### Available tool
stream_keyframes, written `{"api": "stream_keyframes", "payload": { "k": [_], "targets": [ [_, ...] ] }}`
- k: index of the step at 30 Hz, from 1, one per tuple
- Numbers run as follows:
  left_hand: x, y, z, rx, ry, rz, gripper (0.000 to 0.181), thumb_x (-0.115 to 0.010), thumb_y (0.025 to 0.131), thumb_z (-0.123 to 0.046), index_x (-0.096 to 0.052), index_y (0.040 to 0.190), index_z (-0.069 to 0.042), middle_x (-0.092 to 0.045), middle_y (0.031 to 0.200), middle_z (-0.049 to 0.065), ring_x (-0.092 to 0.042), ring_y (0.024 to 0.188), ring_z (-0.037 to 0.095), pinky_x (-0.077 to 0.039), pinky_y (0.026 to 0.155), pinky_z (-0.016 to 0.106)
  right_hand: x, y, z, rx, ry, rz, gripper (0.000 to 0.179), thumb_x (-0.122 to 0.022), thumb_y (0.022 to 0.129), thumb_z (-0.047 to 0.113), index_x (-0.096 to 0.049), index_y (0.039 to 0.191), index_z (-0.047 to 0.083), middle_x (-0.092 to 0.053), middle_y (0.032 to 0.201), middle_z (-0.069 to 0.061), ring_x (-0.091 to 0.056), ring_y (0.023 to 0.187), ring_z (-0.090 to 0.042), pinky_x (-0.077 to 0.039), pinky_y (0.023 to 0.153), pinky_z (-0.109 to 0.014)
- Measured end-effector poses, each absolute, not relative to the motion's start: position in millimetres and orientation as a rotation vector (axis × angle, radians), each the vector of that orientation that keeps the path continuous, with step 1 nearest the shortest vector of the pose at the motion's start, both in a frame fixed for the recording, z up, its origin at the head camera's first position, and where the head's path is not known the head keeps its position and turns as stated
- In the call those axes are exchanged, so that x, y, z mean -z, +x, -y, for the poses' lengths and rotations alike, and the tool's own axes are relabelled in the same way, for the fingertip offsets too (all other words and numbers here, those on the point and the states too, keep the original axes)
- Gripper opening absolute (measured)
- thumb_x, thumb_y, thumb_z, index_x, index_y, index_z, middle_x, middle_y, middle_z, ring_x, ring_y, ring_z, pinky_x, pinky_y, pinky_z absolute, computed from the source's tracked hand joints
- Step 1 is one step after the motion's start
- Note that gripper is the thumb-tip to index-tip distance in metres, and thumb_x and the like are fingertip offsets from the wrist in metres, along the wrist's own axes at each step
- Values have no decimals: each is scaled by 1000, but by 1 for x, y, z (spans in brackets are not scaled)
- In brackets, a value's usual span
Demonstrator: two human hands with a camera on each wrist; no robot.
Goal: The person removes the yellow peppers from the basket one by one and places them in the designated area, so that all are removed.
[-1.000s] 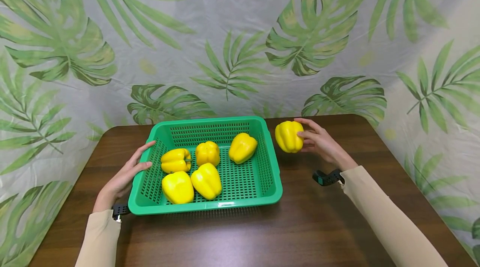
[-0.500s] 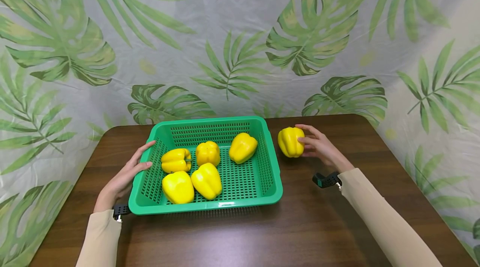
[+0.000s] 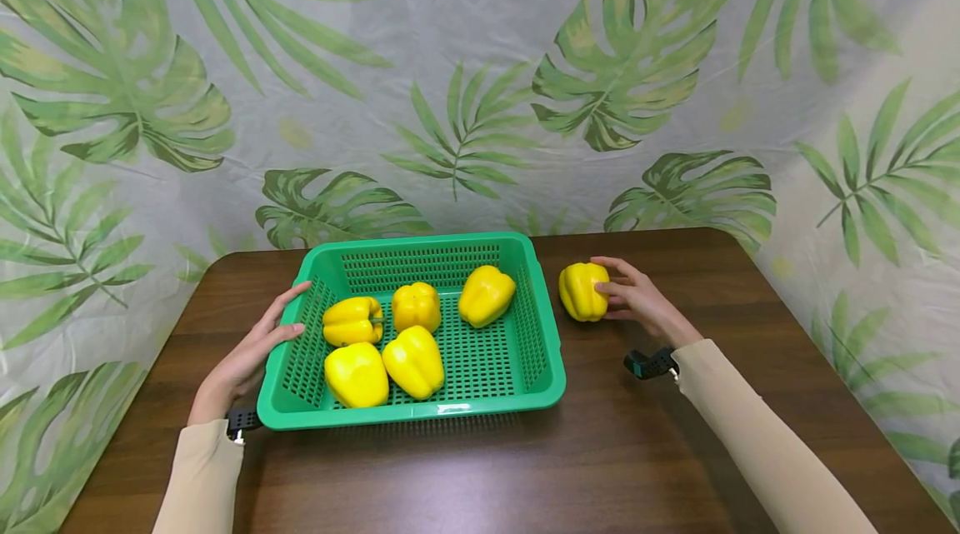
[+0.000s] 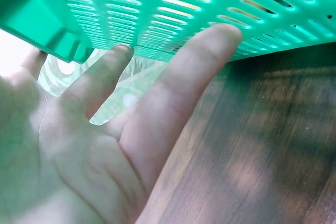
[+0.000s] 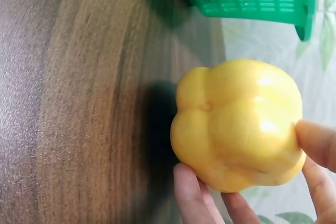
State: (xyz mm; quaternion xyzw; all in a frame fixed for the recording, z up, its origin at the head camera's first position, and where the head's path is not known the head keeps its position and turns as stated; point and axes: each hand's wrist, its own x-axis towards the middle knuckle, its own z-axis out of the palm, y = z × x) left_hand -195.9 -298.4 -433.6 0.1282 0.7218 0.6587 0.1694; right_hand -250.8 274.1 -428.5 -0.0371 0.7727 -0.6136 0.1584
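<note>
A yellow bell pepper [image 3: 583, 291] is pinched in my right hand [image 3: 637, 298], close over the table to the right of the green plastic basket [image 3: 420, 411]. The right wrist view shows the pepper's [image 5: 236, 124] lobed bottom end, with fingertips at its side and underneath. My left hand [image 3: 251, 346] rests at the basket's left side, thumb and index finger reaching the rim. From the left wrist, straight fingers [image 4: 173, 82] touch the slotted outer wall [image 4: 205, 3]. Inside the basket lie several yellow bell peppers, one with its green stem [image 3: 377, 320] showing.
A dark brown wooden table [image 3: 450, 484] carries the basket. Behind its far edge hangs a grey cloth [image 3: 480, 84] printed with green leaves. Black straps with small cameras [image 3: 648, 363] sit on both wrists. The basket's right side has bare mesh floor [image 3: 480, 367].
My right hand has lowered the bell pepper toward the table, moving slightly nearer me and to the right. The left hand and the basket stay as they were.
</note>
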Motion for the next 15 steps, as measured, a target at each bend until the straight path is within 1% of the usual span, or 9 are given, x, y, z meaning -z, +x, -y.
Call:
{"api": "stream_keyframes", "payload": {
  "k": [8, 15],
  "targets": [
    [435, -196, 299, -1864, 367, -2075, 59, -40, 103, -17, -12, 153, -31, -1, 152, 21, -56, 107, 13, -52, 81, 40, 432, -251, -274, 1720, -134, -2238, 59, -52, 100, 21, -24, 151, 11, -28, 144, -31, -53, 110, -41, -49, 87, -47],
    [436, -197, 300, -1861, 369, -2079, 59, -40, 103, -17, -12, 153, -32, 0, 152, 22, -55, 108, 12, -52, 82, 40, 431, -248, -272, 1703, -174, -2271, 59, -52, 100, 19, -24, 151, 10, -26, 144, -33, -49, 112, -47, -47, 89, -51]
  ]
}}
